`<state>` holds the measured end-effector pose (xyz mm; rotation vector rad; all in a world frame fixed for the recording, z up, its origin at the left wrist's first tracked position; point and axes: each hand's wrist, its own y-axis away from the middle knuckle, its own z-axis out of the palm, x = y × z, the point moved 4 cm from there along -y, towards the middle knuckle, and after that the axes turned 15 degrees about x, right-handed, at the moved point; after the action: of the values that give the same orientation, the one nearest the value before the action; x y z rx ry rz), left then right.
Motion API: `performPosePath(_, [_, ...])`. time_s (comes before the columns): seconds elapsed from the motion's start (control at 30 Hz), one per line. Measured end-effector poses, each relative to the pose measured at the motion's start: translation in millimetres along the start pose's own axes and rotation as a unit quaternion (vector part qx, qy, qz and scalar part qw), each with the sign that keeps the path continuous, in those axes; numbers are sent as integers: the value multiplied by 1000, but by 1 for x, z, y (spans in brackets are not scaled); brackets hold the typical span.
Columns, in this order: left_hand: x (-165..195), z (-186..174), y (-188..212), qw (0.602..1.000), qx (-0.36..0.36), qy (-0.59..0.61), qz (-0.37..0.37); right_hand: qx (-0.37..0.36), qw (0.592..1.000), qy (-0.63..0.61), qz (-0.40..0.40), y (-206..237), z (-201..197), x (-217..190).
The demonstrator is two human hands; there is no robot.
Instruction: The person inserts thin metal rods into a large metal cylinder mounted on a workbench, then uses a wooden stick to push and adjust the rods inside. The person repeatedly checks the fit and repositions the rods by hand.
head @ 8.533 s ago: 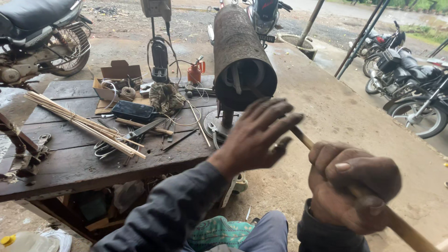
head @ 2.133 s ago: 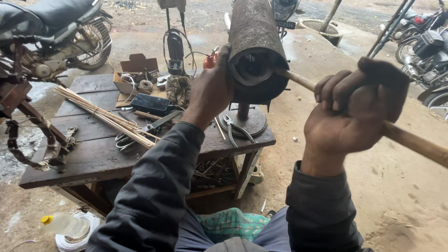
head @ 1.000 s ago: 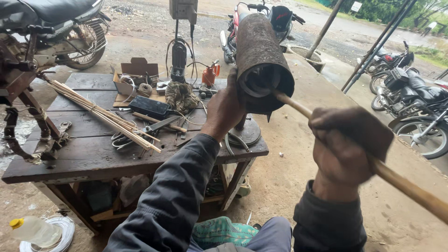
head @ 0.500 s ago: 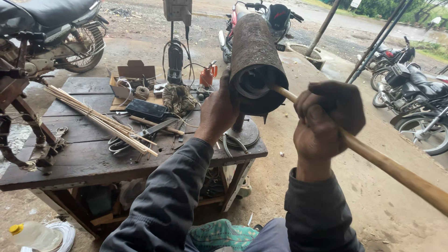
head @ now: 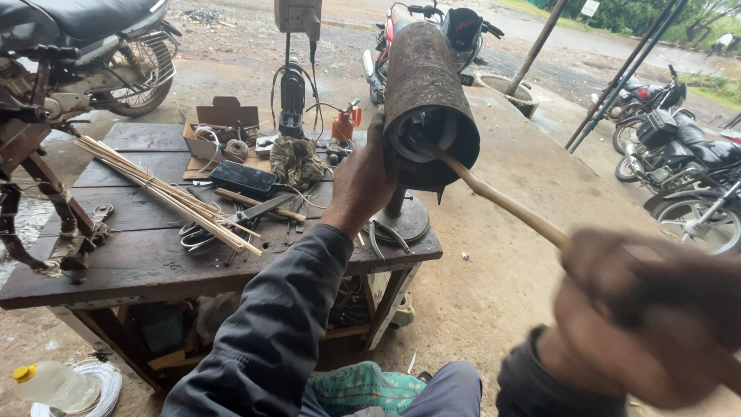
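Pulled back from pipe [head: 427, 93]: right hand [head: 648, 316], fingers clamped on stick [head: 502, 202]. Left hand [head: 361, 181] fingers spread, bracing pipe's rusty, heavy, stiff mouth rim; best held there.

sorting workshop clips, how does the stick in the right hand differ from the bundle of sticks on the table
The wooden stick is one thick, slightly bent rod, raised in the air with its tip inside the rusty cylinder; the bundle of thin sticks is many slender, straight pieces lying flat on the wooden table. The right hand grips the stick, while nothing touches the bundle. Both are pale and light brown.
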<state>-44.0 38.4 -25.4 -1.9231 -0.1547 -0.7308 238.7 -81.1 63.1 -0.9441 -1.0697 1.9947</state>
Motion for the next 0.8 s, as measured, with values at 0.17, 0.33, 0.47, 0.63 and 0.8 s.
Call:
performPosePath(0.17, [-1,-6,-9,999,-34,14,13,53,998,-17,35,13,-97,-12])
performPosePath(0.33, [-18,-29,-37,992,-73,50,88,83,990,16,112,29,-212,-11])
performPosePath(0.47, [-54,-65,-78,980,-180,-73,-49,93,983,27,155,45,-262,-6])
performPosePath(0.63, [-71,-118,-94,947,174,-192,-189,84,978,13,193,39,-279,32])
performPosePath(0.8, [-78,-96,-53,945,113,-117,-283,64,972,0,224,46,-292,45])
